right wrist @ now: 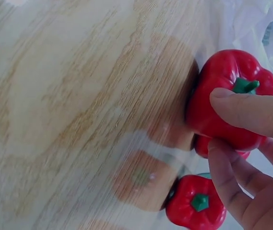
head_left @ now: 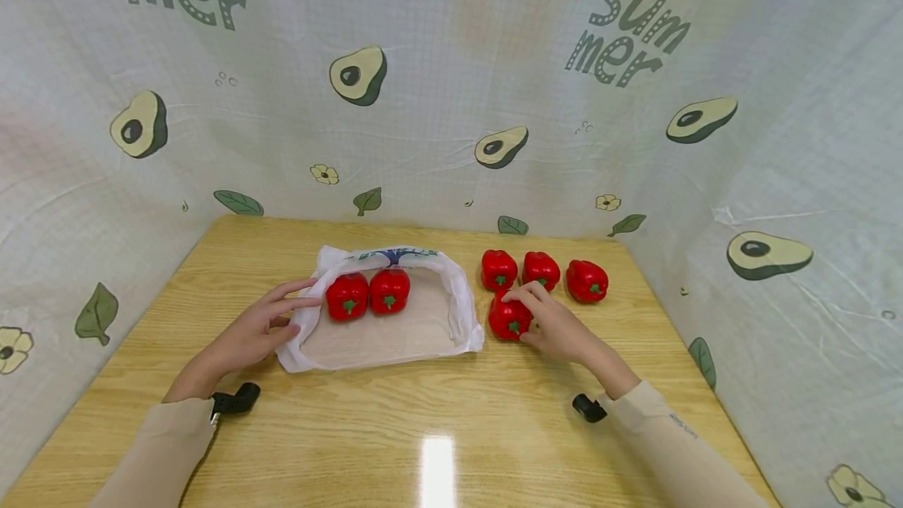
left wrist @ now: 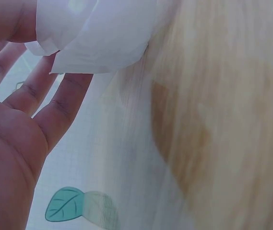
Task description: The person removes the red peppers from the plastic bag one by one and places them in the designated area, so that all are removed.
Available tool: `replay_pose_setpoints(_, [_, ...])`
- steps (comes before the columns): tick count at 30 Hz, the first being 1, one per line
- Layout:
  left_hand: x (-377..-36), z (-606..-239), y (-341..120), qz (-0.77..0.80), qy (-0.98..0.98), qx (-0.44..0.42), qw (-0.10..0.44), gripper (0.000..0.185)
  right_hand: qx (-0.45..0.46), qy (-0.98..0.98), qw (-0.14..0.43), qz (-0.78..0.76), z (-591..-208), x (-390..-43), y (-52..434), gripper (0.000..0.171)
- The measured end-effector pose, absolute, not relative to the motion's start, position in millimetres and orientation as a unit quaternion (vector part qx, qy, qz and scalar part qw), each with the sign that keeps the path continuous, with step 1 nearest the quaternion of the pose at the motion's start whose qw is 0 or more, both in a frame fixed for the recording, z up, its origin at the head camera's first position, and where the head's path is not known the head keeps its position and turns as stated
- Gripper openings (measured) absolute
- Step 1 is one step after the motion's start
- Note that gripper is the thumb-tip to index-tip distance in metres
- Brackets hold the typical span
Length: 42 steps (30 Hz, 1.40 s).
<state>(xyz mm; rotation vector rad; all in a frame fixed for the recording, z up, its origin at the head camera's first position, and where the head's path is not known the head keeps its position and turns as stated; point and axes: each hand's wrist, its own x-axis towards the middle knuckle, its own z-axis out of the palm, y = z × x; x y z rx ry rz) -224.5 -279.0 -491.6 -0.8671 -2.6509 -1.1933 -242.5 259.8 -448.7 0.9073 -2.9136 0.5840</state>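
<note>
My right hand (head_left: pixel 553 324) holds a red bell pepper (head_left: pixel 505 320) just right of the white plastic bag (head_left: pixel 466 308). In the right wrist view the thumb lies across the pepper (right wrist: pixel 207 112) beside its green stem, with fingers on its other side. My left hand (head_left: pixel 264 328) rests at the bag's left edge, its fingers fairly straight and overlapping the rim. The left wrist view has the bag's edge (left wrist: pixel 102 43) in front of those fingertips. Inside the open bag, two bell peppers, one at the left (head_left: pixel 346 296) and one beside it (head_left: pixel 389 292), sit side by side.
Behind my right hand stand three more red peppers: one on the left (head_left: pixel 498 266), one in the middle (head_left: pixel 540 266) and one on the right (head_left: pixel 587 282). A wooden table (head_left: pixel 339 437) carries everything. Printed cloth (head_left: pixel 423 139) hangs around its back and sides.
</note>
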Motion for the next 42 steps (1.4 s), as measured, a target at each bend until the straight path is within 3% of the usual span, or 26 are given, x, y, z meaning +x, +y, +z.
replay_pose_setpoints(30, [-228,-494,-280,-0.394,-0.872,-0.287,0.042,0.054,0.325,-0.926,0.011,0.19,-450,-247,266,0.069])
replay_pose_setpoints(42, [-228,-494,-280,-0.39,-0.873,-0.288,0.046,0.053,0.321,-0.932,0.012,0.168,-443,-244,266,0.084])
